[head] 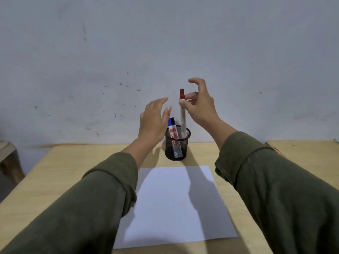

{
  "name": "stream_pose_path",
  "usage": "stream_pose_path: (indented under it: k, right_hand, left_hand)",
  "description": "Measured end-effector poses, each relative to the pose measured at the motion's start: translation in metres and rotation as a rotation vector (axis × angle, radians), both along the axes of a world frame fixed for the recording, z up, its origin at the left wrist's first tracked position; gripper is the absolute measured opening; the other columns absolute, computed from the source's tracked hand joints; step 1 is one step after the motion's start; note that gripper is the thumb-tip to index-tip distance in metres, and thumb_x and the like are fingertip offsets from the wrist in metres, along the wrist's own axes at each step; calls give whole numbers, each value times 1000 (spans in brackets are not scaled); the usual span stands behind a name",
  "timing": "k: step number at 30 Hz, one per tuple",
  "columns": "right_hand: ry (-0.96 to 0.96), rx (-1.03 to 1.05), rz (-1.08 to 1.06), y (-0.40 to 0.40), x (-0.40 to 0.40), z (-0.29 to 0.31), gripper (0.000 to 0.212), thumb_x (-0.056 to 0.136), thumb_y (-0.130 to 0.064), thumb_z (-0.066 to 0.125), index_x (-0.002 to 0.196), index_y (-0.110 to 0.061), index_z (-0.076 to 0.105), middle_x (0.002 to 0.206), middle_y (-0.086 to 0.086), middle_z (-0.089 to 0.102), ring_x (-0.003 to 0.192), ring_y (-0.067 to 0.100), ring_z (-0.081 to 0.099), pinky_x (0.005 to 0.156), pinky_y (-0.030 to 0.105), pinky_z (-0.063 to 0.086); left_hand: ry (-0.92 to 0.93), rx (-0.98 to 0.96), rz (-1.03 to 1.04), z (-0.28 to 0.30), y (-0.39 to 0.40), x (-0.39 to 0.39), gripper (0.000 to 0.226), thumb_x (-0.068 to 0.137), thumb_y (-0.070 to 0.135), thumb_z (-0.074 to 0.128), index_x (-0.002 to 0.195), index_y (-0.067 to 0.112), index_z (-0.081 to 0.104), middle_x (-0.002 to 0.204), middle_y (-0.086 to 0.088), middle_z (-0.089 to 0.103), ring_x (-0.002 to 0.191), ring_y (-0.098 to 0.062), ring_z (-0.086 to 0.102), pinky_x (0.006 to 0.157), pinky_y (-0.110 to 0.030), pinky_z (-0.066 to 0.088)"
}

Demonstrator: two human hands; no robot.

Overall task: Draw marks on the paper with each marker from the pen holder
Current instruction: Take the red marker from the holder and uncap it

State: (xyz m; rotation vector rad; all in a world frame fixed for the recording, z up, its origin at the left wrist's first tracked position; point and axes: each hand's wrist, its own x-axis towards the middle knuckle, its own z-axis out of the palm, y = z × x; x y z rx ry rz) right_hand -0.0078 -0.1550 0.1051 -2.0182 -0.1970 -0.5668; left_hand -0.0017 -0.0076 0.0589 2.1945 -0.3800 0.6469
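Observation:
A black mesh pen holder [177,143] stands on the wooden table beyond a blank white sheet of paper [176,204]. A blue-capped marker [173,132] leans inside the holder. My right hand [200,105] pinches a red-capped white marker [182,114] near its cap with thumb and fingertip; the marker is upright, its lower end still inside the holder's rim. My left hand [153,121] hovers just left of the holder, fingers spread, holding nothing. Both arms wear dark green sleeves.
The light wooden table [73,171] ends at a grey scuffed wall [165,43] just behind the holder. A second table [302,154] stands at the right, and a wooden piece of furniture [7,154] at the left edge.

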Motion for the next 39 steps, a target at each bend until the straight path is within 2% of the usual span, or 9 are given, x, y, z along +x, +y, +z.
stream_pose_path:
  k: [3, 7, 11, 14, 18, 24, 27, 32, 39]
  right_hand:
    - [14, 11, 61, 9, -28, 5, 54, 82, -18, 70, 127, -27, 40, 82, -9, 69, 85, 5, 65, 72, 11, 42]
    - [73, 66, 133, 22, -67, -3, 50, 82, -17, 70, 124, -26, 44, 83, -9, 71, 84, 2, 65, 68, 14, 44]
    - [119, 117, 182, 31, -94, -13, 41, 81, -17, 70, 115, -26, 50, 83, -3, 73, 83, 10, 68, 71, 18, 50]
    - [191, 29, 227, 31, -107, -15, 38, 80, -26, 71, 113, -28, 54, 82, 4, 75, 83, 17, 69, 79, 31, 53]
    - [273, 69, 301, 26, -128, -12, 37, 83, -22, 71, 118, -24, 58, 76, 4, 70, 58, 2, 62, 58, 13, 45]
    - [255, 512, 385, 28, -137, -15, 15, 85, -12, 66, 100, -13, 68, 74, 6, 69, 61, 13, 61, 66, 23, 48]
    - [256, 691, 396, 38, -136, -15, 13, 87, -15, 64, 99, -10, 67, 70, 3, 70, 63, 14, 63, 66, 22, 53]
    - [244, 759, 387, 47, -133, -18, 10, 91, -20, 59, 94, -12, 66, 68, 4, 70, 62, 14, 63, 66, 24, 50]
    - [264, 822, 417, 50, -130, -20, 10, 91, -17, 58, 91, -11, 66, 71, 8, 69, 60, 13, 64, 63, 22, 52]
  left_hand:
    - [-31, -124, -27, 27, 2, -19, 38, 97, 28, 40, 135, 21, 48, 132, -2, 57, 125, -17, 47, 105, -30, 33]
    - [52, -175, -105, 37, 12, -51, 29, 94, 21, 48, 118, 21, 64, 112, 1, 71, 111, -11, 58, 96, -21, 40]
    - [92, -192, -118, 31, 26, -75, 17, 91, 16, 54, 97, 19, 69, 83, 5, 71, 87, -8, 61, 69, 3, 36]
    - [123, -276, -75, 30, 35, -91, 16, 91, 15, 53, 95, 17, 68, 81, 4, 69, 84, -11, 62, 72, -7, 43]
    - [171, -535, 56, 31, 49, -104, 18, 92, 16, 51, 100, 12, 68, 88, -2, 69, 81, -12, 63, 86, -29, 52]
    - [254, -657, 120, 24, 52, -112, 26, 92, 28, 54, 102, 9, 68, 86, -1, 68, 79, -14, 63, 73, -20, 52]
    - [279, -656, 58, 23, 44, -117, 27, 90, 34, 56, 95, 12, 70, 81, 1, 69, 75, -13, 63, 82, -27, 54]
    - [291, -735, -100, 23, 37, -118, 10, 90, 24, 58, 90, 19, 67, 80, 4, 69, 79, -12, 65, 84, -30, 53]
    - [357, -956, -295, 22, 37, -122, 18, 94, 9, 50, 91, 22, 63, 85, 7, 67, 84, -2, 64, 73, -17, 44]
